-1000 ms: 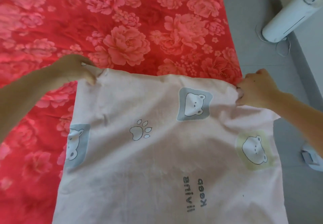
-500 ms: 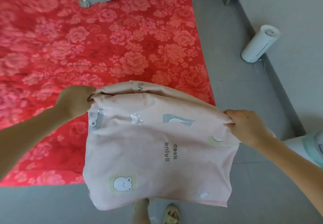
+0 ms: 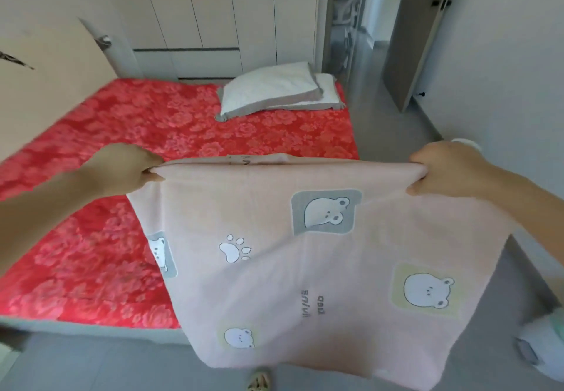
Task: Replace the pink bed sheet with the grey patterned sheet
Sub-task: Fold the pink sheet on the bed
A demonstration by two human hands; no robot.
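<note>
The left hand (image 3: 122, 170) is curled tight around one top corner of the pink sheet (image 3: 305, 268). The right hand (image 3: 445, 170) grips the other top corner the same way. The top edge is pulled straight between them. The pink sheet is folded and hangs down in the air, with little bears and a paw print on it. It hangs in front of the near corner of the bed (image 3: 76, 326) and above the grey floor (image 3: 91, 366). A red flower cover (image 3: 91, 253) lies on the bed. Two white pillows (image 3: 274, 91) are stacked at the far end. Behind them stands a pale cupboard (image 3: 229, 8).
</note>
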